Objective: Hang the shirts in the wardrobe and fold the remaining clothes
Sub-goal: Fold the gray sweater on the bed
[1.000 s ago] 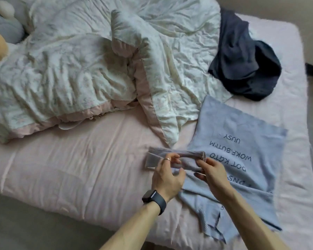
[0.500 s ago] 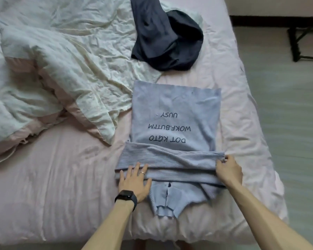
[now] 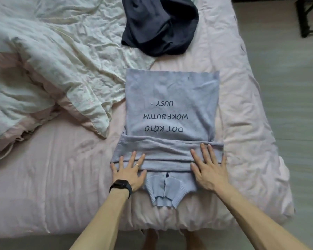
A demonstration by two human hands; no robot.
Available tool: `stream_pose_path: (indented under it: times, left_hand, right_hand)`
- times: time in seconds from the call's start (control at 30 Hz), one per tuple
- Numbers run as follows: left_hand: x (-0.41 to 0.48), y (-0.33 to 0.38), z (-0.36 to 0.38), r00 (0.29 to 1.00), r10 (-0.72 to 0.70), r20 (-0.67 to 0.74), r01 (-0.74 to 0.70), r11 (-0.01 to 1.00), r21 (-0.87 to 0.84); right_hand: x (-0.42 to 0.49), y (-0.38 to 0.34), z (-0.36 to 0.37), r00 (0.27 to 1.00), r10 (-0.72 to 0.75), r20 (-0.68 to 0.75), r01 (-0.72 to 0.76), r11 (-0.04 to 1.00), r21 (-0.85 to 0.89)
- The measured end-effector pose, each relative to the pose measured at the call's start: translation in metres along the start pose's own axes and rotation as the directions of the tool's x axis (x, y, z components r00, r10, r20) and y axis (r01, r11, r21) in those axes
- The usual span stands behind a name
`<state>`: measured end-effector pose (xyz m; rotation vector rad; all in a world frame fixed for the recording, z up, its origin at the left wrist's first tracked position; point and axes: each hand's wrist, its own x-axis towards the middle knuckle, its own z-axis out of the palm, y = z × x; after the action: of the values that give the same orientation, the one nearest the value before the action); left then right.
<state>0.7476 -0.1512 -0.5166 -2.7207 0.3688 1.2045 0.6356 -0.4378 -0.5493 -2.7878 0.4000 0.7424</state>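
Note:
A light blue-grey sweater (image 3: 172, 98) with dark upside-down lettering lies flat on the pink bed (image 3: 52, 177), its collar toward me. Both ribbed sleeves (image 3: 163, 150) are folded across the chest as a horizontal band. My left hand (image 3: 128, 172), with a ring and a black watch, presses flat on the band's left end. My right hand (image 3: 210, 166) lies flat with spread fingers on the band's right end. A crumpled dark navy garment (image 3: 161, 24) sits farther back on the bed.
A rumpled white duvet (image 3: 52, 60) with a pink underside covers the left and far part of the bed. Grey floor (image 3: 293, 105) runs along the right side, with a black furniture leg (image 3: 304, 18) at the top right. The bed's near edge is right in front of me.
The view swung so the sweater lies square before me. The sleeves went from bunched between my hands to folded across the chest, and my right hand let go of the cuff and flattened.

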Motion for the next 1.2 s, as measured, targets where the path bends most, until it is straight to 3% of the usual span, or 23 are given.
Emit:
stream_pose_path:
  times: [0.07, 0.1, 0.13, 0.17, 0.23, 0.27, 0.3, 0.4, 0.5, 0.67, 0.83, 0.93, 1.03, 1.13, 1.2]
  left_hand:
    - [-0.005, -0.004, 0.0, 0.991, -0.039, -0.124, 0.023, 0.991, -0.131]
    - [-0.007, -0.007, 0.001, 0.962, -0.128, -0.241, 0.066, 0.966, -0.248]
    - [-0.01, -0.008, 0.0, 0.91, -0.262, -0.32, 0.122, 0.909, -0.398]
    - [-0.011, -0.013, -0.002, 0.856, -0.4, -0.326, 0.168, 0.813, -0.558]
    - [-0.01, -0.022, -0.006, 0.82, -0.558, -0.126, 0.227, 0.52, -0.824]
    - [-0.006, -0.027, -0.008, 0.83, -0.558, -0.015, 0.254, 0.401, -0.88]
    - [-0.003, -0.032, -0.009, 0.843, -0.536, 0.044, 0.273, 0.355, -0.894]
    - [0.008, -0.05, -0.007, 0.868, -0.494, -0.049, 0.247, 0.515, -0.821]
    - [0.009, -0.053, -0.009, 0.84, -0.498, -0.214, 0.133, 0.572, -0.809]
    - [-0.006, -0.058, -0.015, 0.867, -0.442, -0.23, 0.052, 0.541, -0.84]
    - [-0.013, -0.062, -0.05, 0.897, -0.381, -0.222, -0.07, 0.374, -0.925]
    - [-0.011, -0.055, -0.091, 0.899, -0.385, -0.209, -0.092, 0.301, -0.949]
    - [0.006, -0.047, -0.135, 0.897, -0.409, -0.166, -0.092, 0.194, -0.977]
    - [0.041, -0.04, -0.176, 0.886, -0.455, -0.085, -0.043, 0.102, -0.994]
    - [0.07, -0.039, -0.197, 0.871, -0.489, -0.039, -0.01, 0.063, -0.998]
  right_hand:
    - [-0.009, -0.013, 0.0, 0.959, 0.188, -0.212, -0.137, 0.963, 0.233]
    - [-0.015, -0.019, 0.0, 0.882, 0.355, -0.31, -0.209, 0.884, 0.418]
    - [-0.021, -0.022, 0.001, 0.784, 0.541, -0.305, -0.273, 0.742, 0.612]
    - [-0.026, -0.026, -0.002, 0.687, 0.698, -0.201, -0.332, 0.548, 0.768]
    - [-0.03, -0.027, -0.008, 0.549, 0.829, 0.109, -0.452, 0.184, 0.873]
    - [-0.03, -0.026, -0.011, 0.517, 0.825, 0.227, -0.496, 0.073, 0.865]
    - [-0.03, -0.027, -0.012, 0.507, 0.81, 0.293, -0.521, 0.018, 0.853]
    - [-0.028, -0.033, -0.014, 0.513, 0.804, 0.301, -0.522, 0.014, 0.853]
    - [-0.024, -0.036, -0.026, 0.526, 0.827, 0.199, -0.531, 0.136, 0.836]
    - [-0.034, -0.035, -0.033, 0.548, 0.83, 0.106, -0.477, 0.206, 0.854]
    - [-0.043, -0.039, -0.059, 0.571, 0.82, 0.03, -0.378, 0.23, 0.897]
    - [-0.033, -0.039, -0.086, 0.561, 0.824, 0.082, -0.369, 0.16, 0.915]
    - [-0.002, -0.024, -0.115, 0.522, 0.827, 0.211, -0.387, 0.009, 0.922]
    - [0.042, -0.003, -0.148, 0.58, 0.751, 0.314, -0.376, -0.095, 0.922]
    - [0.073, 0.01, -0.165, 0.534, 0.763, 0.365, -0.344, -0.198, 0.918]
